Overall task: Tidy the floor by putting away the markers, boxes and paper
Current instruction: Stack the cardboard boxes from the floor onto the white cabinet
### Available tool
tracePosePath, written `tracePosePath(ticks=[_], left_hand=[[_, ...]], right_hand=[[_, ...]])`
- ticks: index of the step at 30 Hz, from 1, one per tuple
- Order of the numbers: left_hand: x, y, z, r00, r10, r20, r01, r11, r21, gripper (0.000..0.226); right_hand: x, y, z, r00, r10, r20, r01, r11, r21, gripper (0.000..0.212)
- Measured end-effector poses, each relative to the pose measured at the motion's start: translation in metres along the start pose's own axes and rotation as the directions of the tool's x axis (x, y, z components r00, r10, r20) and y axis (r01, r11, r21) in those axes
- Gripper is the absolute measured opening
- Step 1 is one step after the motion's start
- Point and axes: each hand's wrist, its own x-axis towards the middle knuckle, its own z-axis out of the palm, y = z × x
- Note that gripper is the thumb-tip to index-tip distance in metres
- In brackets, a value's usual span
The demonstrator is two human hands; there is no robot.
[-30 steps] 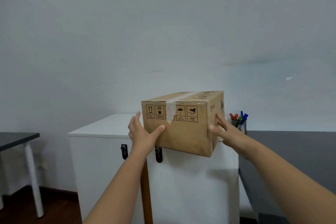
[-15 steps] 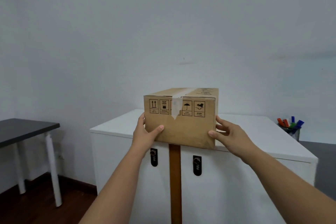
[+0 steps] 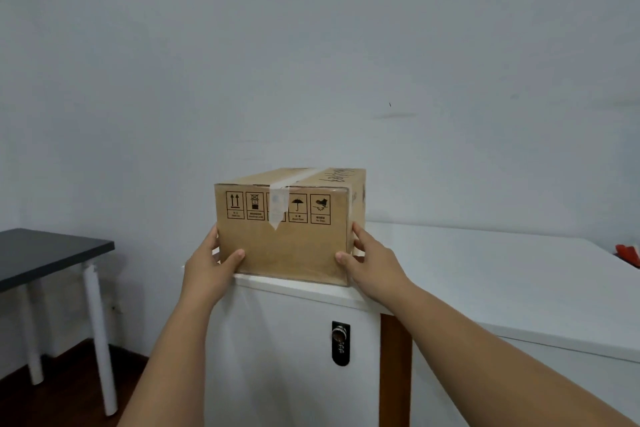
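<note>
A taped brown cardboard box [image 3: 287,246] with handling symbols on its front stands on the front left corner of a white cabinet top [image 3: 467,281]. My left hand [image 3: 207,267] holds its left side, thumb on the front face. My right hand [image 3: 372,263] holds its right side the same way. At the right edge of the view a red marker tip [image 3: 628,253] pokes in; the rest is cut off.
The white cabinet has a black lock [image 3: 341,343] on its door and a brown strip [image 3: 394,371] between the doors. A dark-topped table with white legs [image 3: 45,253] stands to the left over a dark wooden floor. A plain wall is behind.
The box has gone from held in the air to standing on the cabinet's left front corner. The view has shifted left, so the marker cup is almost out of sight.
</note>
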Motion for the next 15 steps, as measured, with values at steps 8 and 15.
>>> tracePosePath(ticks=[8,15], left_hand=[[0.058,-0.018,0.016,0.986,-0.154,0.067,0.096,0.842,0.531,0.060],[0.069,-0.016,0.042,0.973,-0.221,-0.072,0.204,0.667,0.717,0.038]], right_hand=[[0.047,0.012,0.037,0.993,0.115,-0.011,-0.116,0.989,-0.089,0.071],[0.056,0.012,0.043,0.988,0.114,-0.107,-0.151,0.870,-0.469,0.044]])
